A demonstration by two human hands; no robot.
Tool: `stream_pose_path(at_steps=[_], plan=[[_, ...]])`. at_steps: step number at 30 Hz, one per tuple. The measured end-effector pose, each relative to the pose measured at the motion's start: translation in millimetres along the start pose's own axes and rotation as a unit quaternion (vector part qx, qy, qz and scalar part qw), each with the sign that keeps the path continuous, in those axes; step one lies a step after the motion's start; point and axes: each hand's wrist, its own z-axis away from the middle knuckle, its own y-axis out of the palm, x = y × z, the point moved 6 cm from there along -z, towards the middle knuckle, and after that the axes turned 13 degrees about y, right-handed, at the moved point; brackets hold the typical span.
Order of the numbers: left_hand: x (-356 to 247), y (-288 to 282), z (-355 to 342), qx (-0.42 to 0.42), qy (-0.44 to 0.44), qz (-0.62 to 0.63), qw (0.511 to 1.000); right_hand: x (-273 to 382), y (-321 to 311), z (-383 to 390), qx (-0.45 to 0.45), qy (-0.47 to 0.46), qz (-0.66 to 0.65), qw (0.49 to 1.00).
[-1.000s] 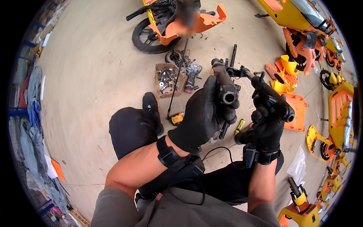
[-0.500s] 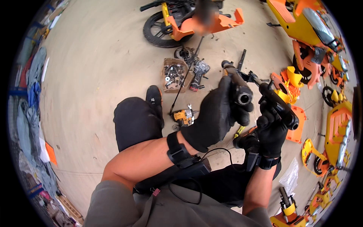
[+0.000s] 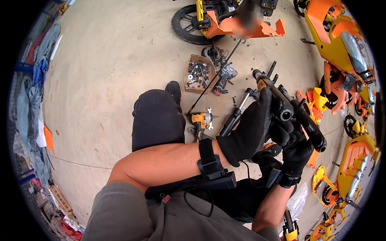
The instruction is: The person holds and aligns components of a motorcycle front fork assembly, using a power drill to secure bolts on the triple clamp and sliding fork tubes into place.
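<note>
My gloved left hand (image 3: 251,130) is closed around a black fork tube (image 3: 276,97) with an open round end facing me. My gloved right hand (image 3: 295,150) grips a second black fork tube (image 3: 310,125) just right of it. The two tubes run nearly side by side over the floor; hands and overlap hide whether they are joined. Below and left of the first tube, a black shock absorber (image 3: 230,121) with a bright rod lies on the floor. An orange-and-black cordless driver (image 3: 200,118) and a wrench (image 3: 210,109) lie beside my left knee.
A cardboard box (image 3: 186,85) of loose bolts stands ahead, beside a grey cordless impact wrench (image 3: 226,77). Beyond lies a partly dismantled orange bike (image 3: 221,30). Yellow and orange bikes (image 3: 329,36) line the right side. Fabric piles (image 3: 28,116) run along the left edge.
The two tubes have come closer together and more parallel, with both hands still gripping them. The shock absorber on the floor has come into sight. My view has shifted left.
</note>
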Motion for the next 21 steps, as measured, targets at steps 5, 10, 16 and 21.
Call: stream_pose_path(at_steps=[5,10,16,21], plan=[[1,-1,1,-0.005,0.000,-0.012,1.000,-2,10,1,-0.041,-0.013,-0.002,0.999],[1,-7,3,-0.038,0.009,-0.024,0.999,-10,39,1,-0.106,-0.070,0.043,0.991],[2,-4,3,-0.032,-0.018,0.016,0.999,-8,44,3,-0.076,-0.078,0.028,0.994],[2,-6,5,-0.079,-0.046,0.040,0.995,-5,49,-2,-0.047,-0.089,0.015,0.995]])
